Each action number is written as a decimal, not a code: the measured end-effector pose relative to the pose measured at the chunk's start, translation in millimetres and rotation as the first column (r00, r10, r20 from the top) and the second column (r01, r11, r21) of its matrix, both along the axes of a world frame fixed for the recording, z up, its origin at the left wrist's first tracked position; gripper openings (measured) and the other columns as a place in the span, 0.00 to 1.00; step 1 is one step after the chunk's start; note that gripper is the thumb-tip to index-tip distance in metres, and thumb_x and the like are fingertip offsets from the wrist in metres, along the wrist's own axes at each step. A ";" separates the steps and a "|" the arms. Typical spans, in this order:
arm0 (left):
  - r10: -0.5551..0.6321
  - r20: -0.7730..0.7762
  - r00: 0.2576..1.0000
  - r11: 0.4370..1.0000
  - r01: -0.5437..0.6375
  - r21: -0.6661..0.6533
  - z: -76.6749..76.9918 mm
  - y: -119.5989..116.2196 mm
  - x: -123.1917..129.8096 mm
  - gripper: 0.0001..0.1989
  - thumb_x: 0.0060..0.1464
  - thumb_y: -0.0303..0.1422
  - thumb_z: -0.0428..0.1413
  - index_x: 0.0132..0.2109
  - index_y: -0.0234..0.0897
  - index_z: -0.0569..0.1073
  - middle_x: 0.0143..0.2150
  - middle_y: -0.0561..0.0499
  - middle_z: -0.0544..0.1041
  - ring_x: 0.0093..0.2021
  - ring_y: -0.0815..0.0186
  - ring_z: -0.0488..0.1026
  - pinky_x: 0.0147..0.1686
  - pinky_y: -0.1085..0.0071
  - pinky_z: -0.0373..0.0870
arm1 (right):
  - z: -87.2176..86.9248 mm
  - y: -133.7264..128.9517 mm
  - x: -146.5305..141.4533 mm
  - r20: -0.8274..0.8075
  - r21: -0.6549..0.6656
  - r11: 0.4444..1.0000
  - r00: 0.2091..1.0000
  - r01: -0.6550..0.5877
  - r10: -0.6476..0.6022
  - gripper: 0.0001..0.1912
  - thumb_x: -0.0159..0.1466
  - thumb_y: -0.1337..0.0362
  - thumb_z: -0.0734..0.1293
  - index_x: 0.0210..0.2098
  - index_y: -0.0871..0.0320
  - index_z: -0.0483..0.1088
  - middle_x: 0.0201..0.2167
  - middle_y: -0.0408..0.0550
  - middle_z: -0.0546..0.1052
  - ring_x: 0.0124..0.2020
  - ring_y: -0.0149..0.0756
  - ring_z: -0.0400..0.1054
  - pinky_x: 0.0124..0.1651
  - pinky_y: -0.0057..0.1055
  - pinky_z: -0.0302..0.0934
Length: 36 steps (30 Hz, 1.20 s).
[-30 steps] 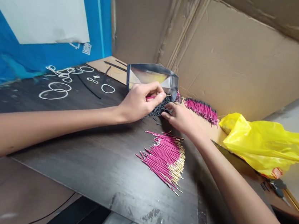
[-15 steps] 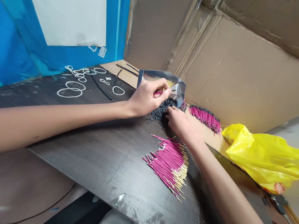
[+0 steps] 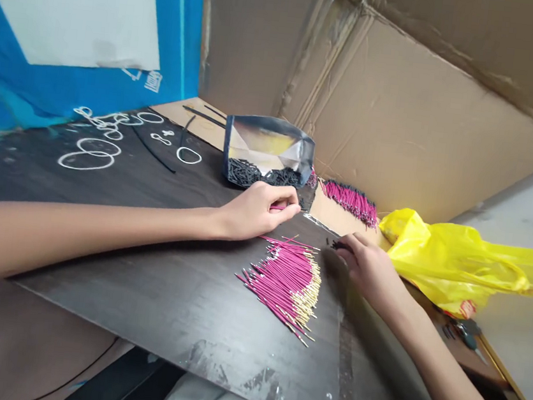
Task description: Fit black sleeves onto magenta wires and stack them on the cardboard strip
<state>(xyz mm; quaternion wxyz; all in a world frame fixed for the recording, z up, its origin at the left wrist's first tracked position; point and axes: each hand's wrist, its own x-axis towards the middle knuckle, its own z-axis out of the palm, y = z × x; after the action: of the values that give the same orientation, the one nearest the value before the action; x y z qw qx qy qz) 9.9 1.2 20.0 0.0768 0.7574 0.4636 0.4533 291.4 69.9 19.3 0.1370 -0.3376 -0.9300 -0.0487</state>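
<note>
My left hand [image 3: 265,209] is closed in a pinch around a thin pink wire [image 3: 277,207], just in front of the silvery pouch [image 3: 270,126]. Short black sleeves [image 3: 243,173] fill the bottom of that open pouch. Over on the right, my right hand [image 3: 372,266] has its fingers curled over a few black sleeves [image 3: 337,245] at the tabletop. Between my forearms lies a fanned bundle of pink wires [image 3: 281,279] with gold-coloured tips facing right.
Pink wires with dark ends [image 3: 350,202] lie in a row on cardboard behind. A yellow plastic bag [image 3: 456,260] sits at right. White rubber bands [image 3: 94,145] and black tubing [image 3: 156,152] are at the table's back left. Cardboard walls [image 3: 441,104] enclose the back.
My right hand has moved right and nearer, away from the pile of black sleeves. My left hand has lowered with the pink wire. The view has shifted slightly; the pouch's contents now show.
</note>
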 end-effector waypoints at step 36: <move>-0.172 -0.206 0.963 0.985 0.165 -0.051 -17.1 -4.6 16.6 0.08 0.66 0.33 0.50 0.39 0.35 0.70 0.24 0.58 0.67 0.23 0.73 0.63 0.26 0.76 0.58 | -32.8 -9.4 18.6 -0.291 -0.064 0.990 0.947 0.124 -0.138 0.05 0.69 0.63 0.63 0.39 0.56 0.70 0.40 0.49 0.75 0.38 0.39 0.71 0.42 0.33 0.63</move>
<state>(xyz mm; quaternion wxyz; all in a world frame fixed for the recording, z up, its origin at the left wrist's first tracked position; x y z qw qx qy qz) 26.5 -3.5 2.9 0.0784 0.8362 0.4105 0.3551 310.0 60.5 -13.5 0.2631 -0.4050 -0.8755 0.0139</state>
